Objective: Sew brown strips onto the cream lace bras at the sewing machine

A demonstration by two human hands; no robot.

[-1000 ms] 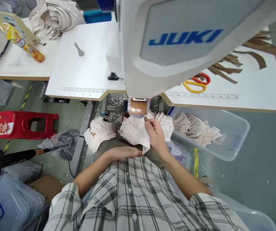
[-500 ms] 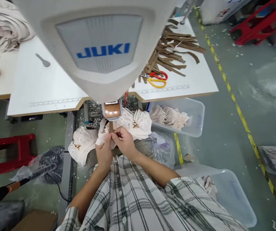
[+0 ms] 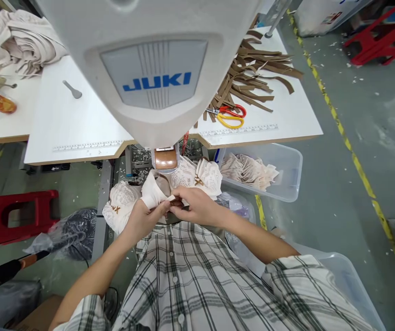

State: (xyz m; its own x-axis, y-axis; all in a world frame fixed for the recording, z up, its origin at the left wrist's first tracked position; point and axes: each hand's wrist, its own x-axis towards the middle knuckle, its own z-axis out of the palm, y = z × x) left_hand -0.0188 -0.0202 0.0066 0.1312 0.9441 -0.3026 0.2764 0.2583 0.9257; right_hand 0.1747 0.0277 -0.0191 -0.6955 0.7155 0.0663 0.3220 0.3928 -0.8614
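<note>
Below the head of a JUKI sewing machine (image 3: pixel 156 82), my left hand (image 3: pixel 145 216) pinches the edge of a pale bra (image 3: pixel 152 191). My right hand (image 3: pixel 197 204) holds the same bra from the other side, its fingertips close to the left ones. One cup stands up toward the machine, with a thin brown strip along its inner side. A lace bra cup (image 3: pixel 123 200) with a small brown bow lies to the left. More lace cups (image 3: pixel 207 177) with a bow lie right of the machine. My fingers partly hide the pinched edge.
Brown fabric strips (image 3: pixel 252 69) and red-and-yellow-handled scissors (image 3: pixel 230 115) lie on the white table (image 3: pixel 297 119). A clear bin (image 3: pixel 292 179) holds pale pieces. Folded pale fabric (image 3: pixel 28 39) is piled at the far left. A red stool (image 3: pixel 18 216) stands on the floor.
Both hands have shifted lower and flattened out, away from the machine head. The bra part between them is turned, its cup now raised; the brown strip under the machine no longer shows upright.
</note>
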